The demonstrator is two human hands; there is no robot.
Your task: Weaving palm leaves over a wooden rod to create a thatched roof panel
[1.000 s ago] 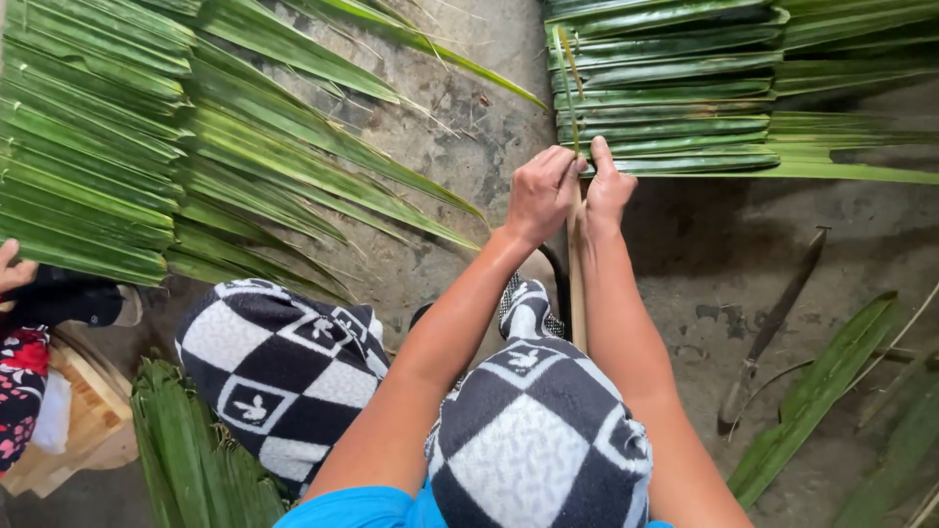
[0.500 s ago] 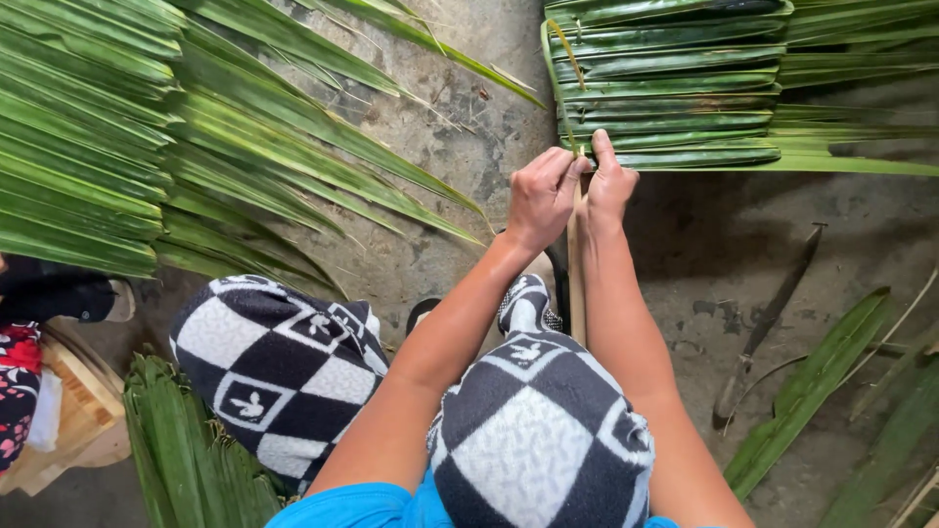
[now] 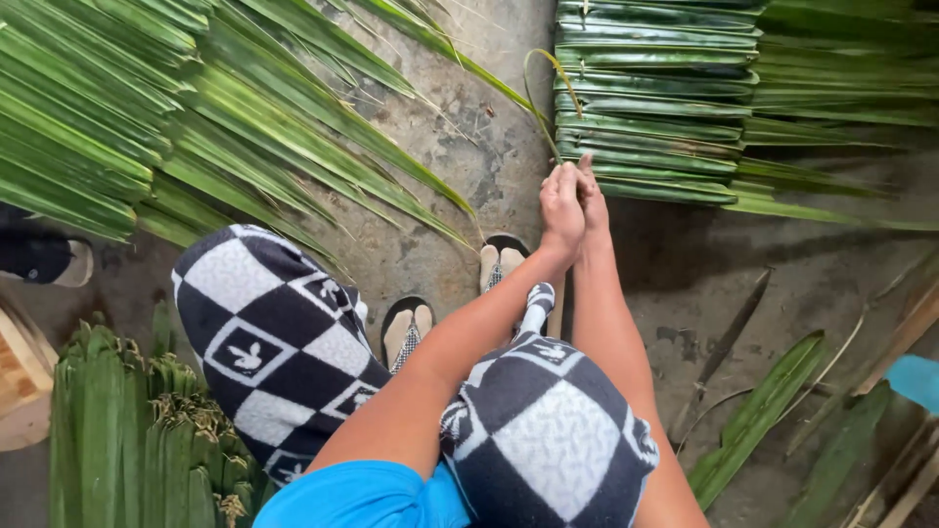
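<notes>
1. My left hand (image 3: 560,200) and right hand (image 3: 590,196) are pressed together, palms nearly touching, at the near edge of the folded leaf panel (image 3: 650,108) on the concrete floor (image 3: 469,147).
2. Both hands are closed narrow, fingers bunched. They seem to pinch a thin green strip (image 3: 544,86) that loops up from them over the panel's left end; I cannot tell exactly which fingers hold it.
3. The panel lies at the floor's far right, its leaves stacked in horizontal rows.
4. Loose palm fronds (image 3: 196,117) fan across the far left.
5. A bundle of leaves (image 3: 137,440) sits at the near left, just beside my left knee.
6. My sandals (image 3: 406,332) rest on the floor below the hands.
7. A long knife (image 3: 719,352) lies at the near right, beside a single leaf (image 3: 763,416).
</notes>
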